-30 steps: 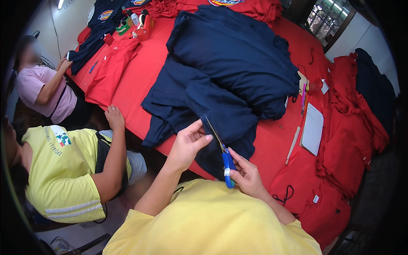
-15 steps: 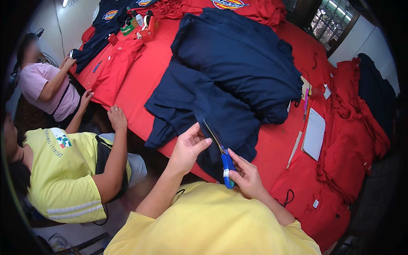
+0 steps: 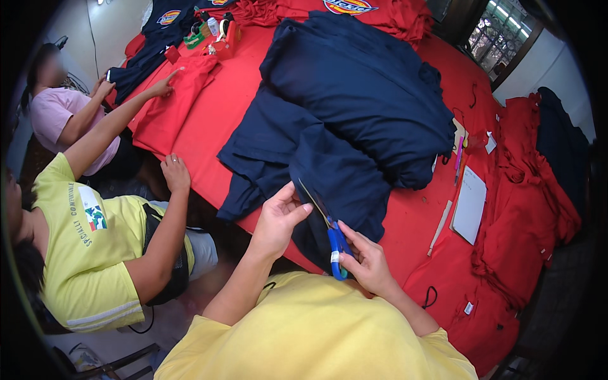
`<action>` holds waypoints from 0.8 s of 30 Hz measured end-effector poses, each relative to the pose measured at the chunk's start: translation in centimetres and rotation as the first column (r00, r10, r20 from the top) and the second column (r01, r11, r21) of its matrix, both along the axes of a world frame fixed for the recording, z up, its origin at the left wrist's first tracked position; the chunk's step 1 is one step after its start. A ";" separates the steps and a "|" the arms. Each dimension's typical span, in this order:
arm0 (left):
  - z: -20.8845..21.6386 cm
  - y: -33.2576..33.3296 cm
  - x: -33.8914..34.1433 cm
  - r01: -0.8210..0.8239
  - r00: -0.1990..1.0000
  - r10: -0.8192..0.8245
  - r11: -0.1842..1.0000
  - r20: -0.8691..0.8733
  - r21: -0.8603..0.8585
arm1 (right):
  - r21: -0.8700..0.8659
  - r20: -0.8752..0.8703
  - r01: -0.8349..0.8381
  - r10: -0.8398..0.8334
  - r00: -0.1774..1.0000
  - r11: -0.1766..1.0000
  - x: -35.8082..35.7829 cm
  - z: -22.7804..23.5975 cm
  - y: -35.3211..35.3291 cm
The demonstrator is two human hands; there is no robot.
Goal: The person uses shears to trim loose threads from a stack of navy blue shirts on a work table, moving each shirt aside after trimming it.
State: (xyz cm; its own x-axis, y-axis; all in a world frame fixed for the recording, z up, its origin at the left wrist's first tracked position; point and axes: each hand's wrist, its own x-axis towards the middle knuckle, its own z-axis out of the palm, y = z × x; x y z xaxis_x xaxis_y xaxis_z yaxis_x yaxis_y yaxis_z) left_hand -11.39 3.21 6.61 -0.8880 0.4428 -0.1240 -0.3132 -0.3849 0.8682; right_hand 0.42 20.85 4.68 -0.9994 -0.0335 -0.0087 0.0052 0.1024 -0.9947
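Scissors with blue handles are in my right hand, its thumb and fingers closed round the handle side. Their blades slant up and left over the edge of a navy garment. My left hand pinches that garment's edge just left of the blades. The cloth hangs over the table's front edge, and its lower part falls between my hands. Whatever lies right under the blades is too small to make out.
A large navy garment pile lies behind on the red-covered table. To the right are a white pad, pens and red garments. At left, a person in yellow reaches across red cloth; another in pink sits beyond.
The person in yellow has stretched one arm forward over the red cloth. My hands and scissors stay nearly where they were; the view has shifted slightly.
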 end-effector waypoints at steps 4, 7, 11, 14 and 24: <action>0.2 0.1 0.4 0.052 0.999 -0.052 0.999 -0.012 -0.010 | -0.110 0.059 0.003 0.003 0.998 0.994 -0.8 0.5 0.0; 0.1 0.0 0.2 0.069 0.998 -0.069 0.998 -0.004 -0.007 | -0.005 0.144 -0.029 0.029 0.989 1.000 -0.7 0.1 0.7; -2.0 -0.4 -1.2 0.007 0.996 -0.016 0.995 0.092 0.095 | -0.125 0.195 0.034 -0.009 0.981 0.992 -0.2 -0.8 0.3; -1.0 0.0 -1.0 0.066 0.997 -0.066 0.998 0.027 0.002 | -0.130 0.063 0.058 -0.050 0.997 0.990 -0.4 -1.0 -0.2; -2.1 0.2 -2.0 0.026 0.999 -0.028 0.999 0.045 0.042 | -0.159 0.198 0.043 -0.010 0.980 0.986 -1.0 -1.6 0.8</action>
